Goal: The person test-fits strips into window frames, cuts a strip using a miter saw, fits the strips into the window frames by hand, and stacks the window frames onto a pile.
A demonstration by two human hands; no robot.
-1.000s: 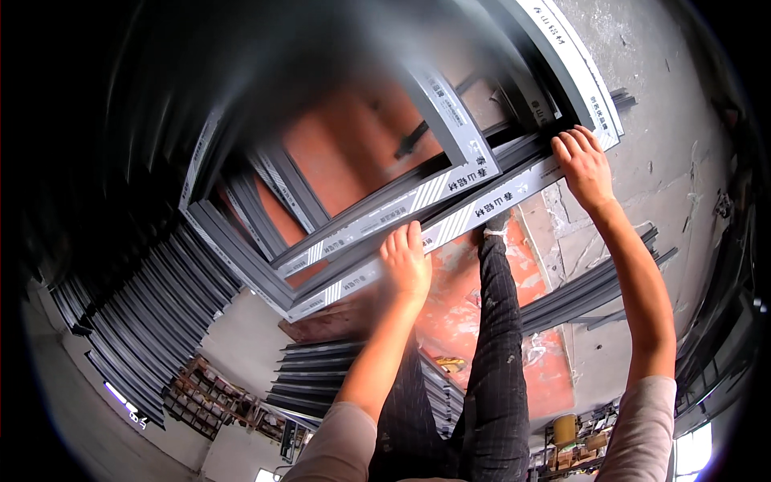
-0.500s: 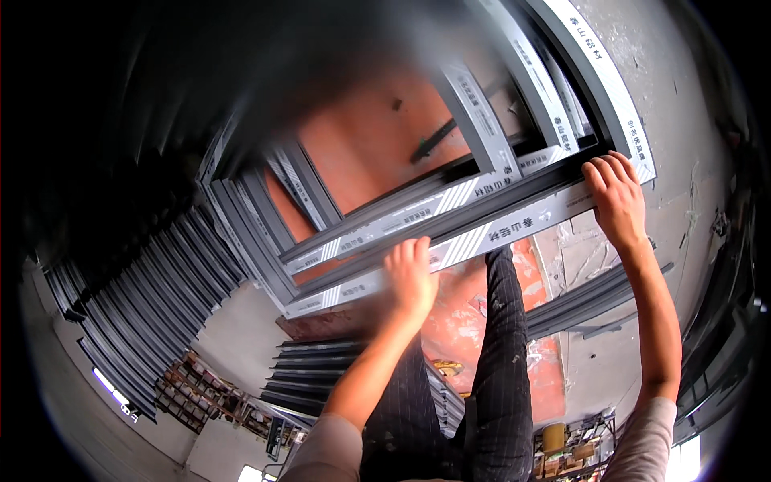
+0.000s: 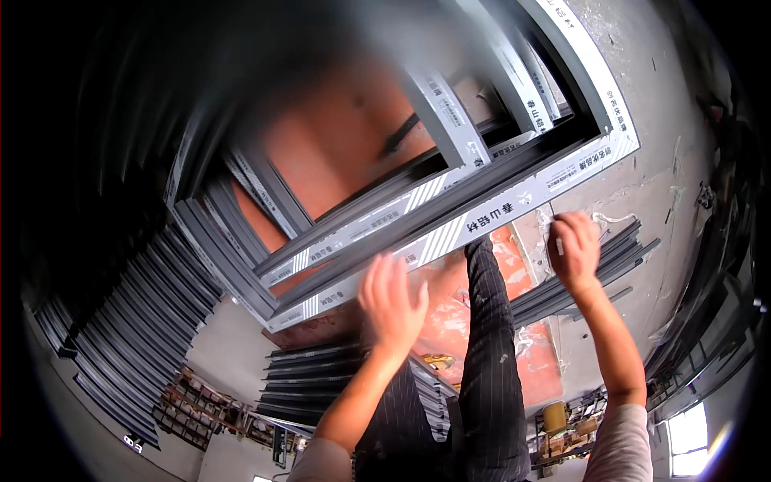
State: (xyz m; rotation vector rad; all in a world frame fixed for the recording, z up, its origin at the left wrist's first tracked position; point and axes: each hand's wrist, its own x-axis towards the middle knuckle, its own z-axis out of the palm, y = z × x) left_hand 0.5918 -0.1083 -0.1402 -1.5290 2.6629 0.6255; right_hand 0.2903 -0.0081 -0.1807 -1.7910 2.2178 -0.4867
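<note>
A large grey metal window frame [image 3: 503, 210], with pale printed film on its faces and inner crossbars, fills the upper middle. My left hand [image 3: 391, 309] is by its near rail, fingers stretched and thumb apart, slightly blurred. It holds nothing visible; whether the fingertips touch the rail I cannot tell. My right hand [image 3: 580, 255] is just below the right part of that rail, apart from it, with its fingers curled in. A small whitish spot shows by its fingers; what they hold, if anything, is hidden.
Long dark metal profiles [image 3: 144, 321] are stacked at the left, with another stack [image 3: 309, 377] nearer my legs. More profiles [image 3: 574, 281] lie on the floor at the right, behind my right hand. A yellow tool [image 3: 438, 361] rests between my legs. Loaded shelves [image 3: 566, 426] show at the bottom right.
My right hand has let go of the frame's right corner and dropped down and left. My left hand has come off the rail and its fingers have spread. The frame appears shifted left in view.
</note>
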